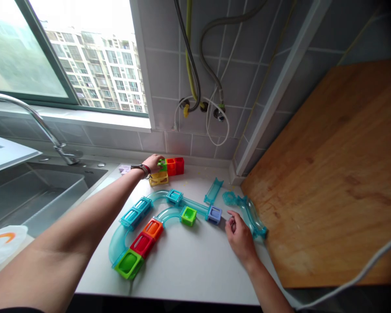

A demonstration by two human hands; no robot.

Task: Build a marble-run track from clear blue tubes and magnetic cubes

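My left hand [154,163] reaches far back to a row of toy cubes by the wall; its fingers close on the green cube [162,164], beside the orange cube [171,166] and red cube [179,165], above a yellow cube [159,178]. My right hand [239,237] rests on the white counter [195,269] with fingers curled, touching the lower end of a wavy teal track piece [247,211]. Between them lies an assembled marble run of teal curved tubes [169,214] and coloured cubes, including a purple cube [214,214] and a green cube [188,215].
A loose straight teal channel [213,190] lies near the back wall. A steel sink [35,191] with a tap [35,119] is at left. A wooden board [339,182] leans at right. Hoses [202,87] hang on the tiled wall. A white cable [361,274] crosses the lower right.
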